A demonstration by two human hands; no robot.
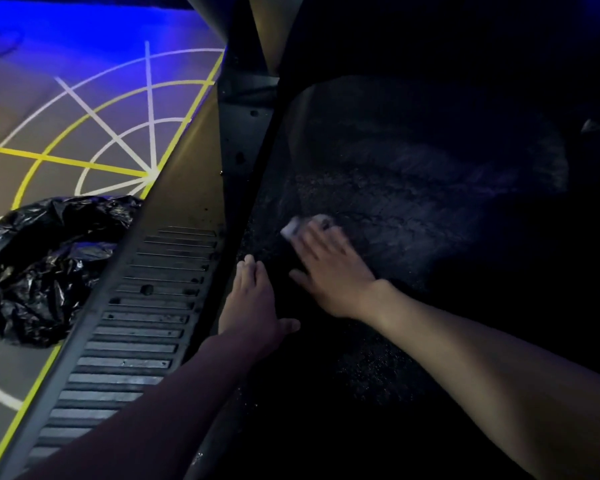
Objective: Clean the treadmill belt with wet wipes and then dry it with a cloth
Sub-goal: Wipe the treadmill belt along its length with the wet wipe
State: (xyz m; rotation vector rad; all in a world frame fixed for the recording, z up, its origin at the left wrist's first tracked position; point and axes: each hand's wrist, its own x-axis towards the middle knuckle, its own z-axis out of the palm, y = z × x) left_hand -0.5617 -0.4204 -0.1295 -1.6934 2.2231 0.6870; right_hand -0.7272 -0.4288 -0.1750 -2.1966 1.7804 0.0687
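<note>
A: How does the treadmill belt (413, 202) look?

B: Black and rough-grained, filling the right side of the view. A lit patch across its middle shows pale, dusty smears and streaks; the rest sinks into shadow. Small bright specks glint on the near part, between the two forearms.

A: And the wipe?

B: The white wipe (295, 227) is bunched into a small wad on the belt, near its left edge. It lies under the fingertips of the right hand (329, 268), with one pale corner sticking out to the left. Both are blurred.

A: Is that hand gripping it?

B: No. The fingers are stretched out long and flat on top of it, pressing down, thumb out to the side.

A: The left hand (253, 303)?

B: Flat on the belt's left edge, fingers straight and together, thumb spread toward the right. It holds nothing.

A: What is beside the belt?

B: A grey side rail (142, 327) with raised ribs, dirty in spots. Past it is a crumpled black plastic bag (49, 268) on a floor (21, 109) marked with yellow and white lines, washed blue farther off.
</note>
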